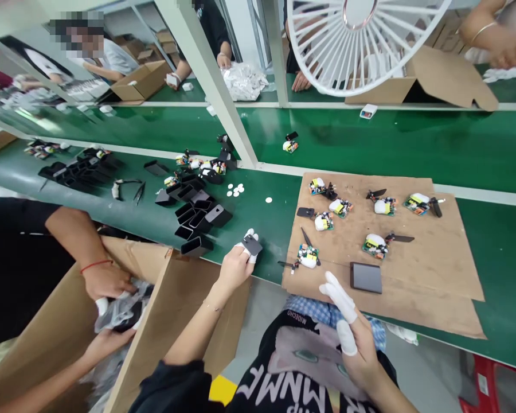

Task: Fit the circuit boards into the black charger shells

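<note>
My left hand [234,267], with white finger cots on, is closed on a small dark square plate [252,245] at the near edge of the green bench. Close beyond it, several black rectangular housings [198,213] lie heaped, their hollow ends showing. My right hand [356,330] is in front of the cardboard sheet [434,275], finger cots on, fingers stretched and holding nothing. Nearest to it on the sheet is a dark grey closed case [366,277]. Several small circuit boards [375,245] with white and yellow parts and black end pieces are spread over the sheet.
White round discs [236,189] lie beyond the housings. A white fan [361,40] overhangs the far side, beside a pale upright post [210,80]. At left, a co-worker's hands [109,281] reach into a large carton [189,298]. Other people work across the bench.
</note>
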### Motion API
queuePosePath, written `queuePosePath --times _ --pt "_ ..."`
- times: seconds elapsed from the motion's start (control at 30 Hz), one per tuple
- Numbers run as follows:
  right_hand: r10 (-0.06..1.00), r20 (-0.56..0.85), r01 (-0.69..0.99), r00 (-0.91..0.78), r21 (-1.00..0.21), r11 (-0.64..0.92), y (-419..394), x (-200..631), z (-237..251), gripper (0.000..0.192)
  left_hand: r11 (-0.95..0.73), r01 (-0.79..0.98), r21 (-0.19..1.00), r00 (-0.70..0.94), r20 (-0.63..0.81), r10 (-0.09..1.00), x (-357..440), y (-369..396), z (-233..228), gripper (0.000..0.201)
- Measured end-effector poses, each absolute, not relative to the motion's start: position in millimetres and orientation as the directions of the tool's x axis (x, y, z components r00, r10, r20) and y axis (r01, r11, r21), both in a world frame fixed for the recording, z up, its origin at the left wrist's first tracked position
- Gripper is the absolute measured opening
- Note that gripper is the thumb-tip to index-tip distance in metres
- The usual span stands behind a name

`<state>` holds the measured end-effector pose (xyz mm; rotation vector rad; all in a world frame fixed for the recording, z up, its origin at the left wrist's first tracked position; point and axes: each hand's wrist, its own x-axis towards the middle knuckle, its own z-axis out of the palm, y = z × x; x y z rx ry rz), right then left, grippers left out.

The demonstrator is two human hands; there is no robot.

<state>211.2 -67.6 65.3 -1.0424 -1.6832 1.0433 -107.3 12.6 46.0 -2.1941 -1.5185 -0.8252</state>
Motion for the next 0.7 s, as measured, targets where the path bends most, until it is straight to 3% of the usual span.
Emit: queuePosePath --times 0.2,0.37,0.47,0.53,0.6,0.7 --pt "0.871 0.389 0.327 -0.3 -0.816 0.477 -28 243 94 0.047 -0.359 0.933 0.03 0.239 0.692 0.681 -119 20 44 0.016" --pt "0.792 0.446 0.426 -0.417 -0.674 0.604 59 262 123 0.044 -0.345 0.939 0.006 0.216 0.769 0.601 -120 25 52 0.02" --pt "0.81 0.349 0.509 -0.471 -0.642 0.573 139 259 128 0.039 -0.389 0.921 -0.033 0.288 0.73 0.62 -118 27 57 0.018" --pt "0.853 0.151 0.647 -0.5 -0.589 0.483 198 249 126 0.04 -0.362 0.932 -0.037 0.254 0.777 0.576 -119 27 58 0.014" --pt "0.876 0.086 0.711 -0.475 -0.549 0.439 257 232 120 0.038 -0.312 0.95 0.002 0.169 0.837 0.521 -122 26 55 0.011" --pt "0.906 0.012 0.787 -0.423 -0.49 0.374 330 195 110 0.036 -0.377 0.921 0.095 0.188 0.741 0.645 -125 28 50 0.018"
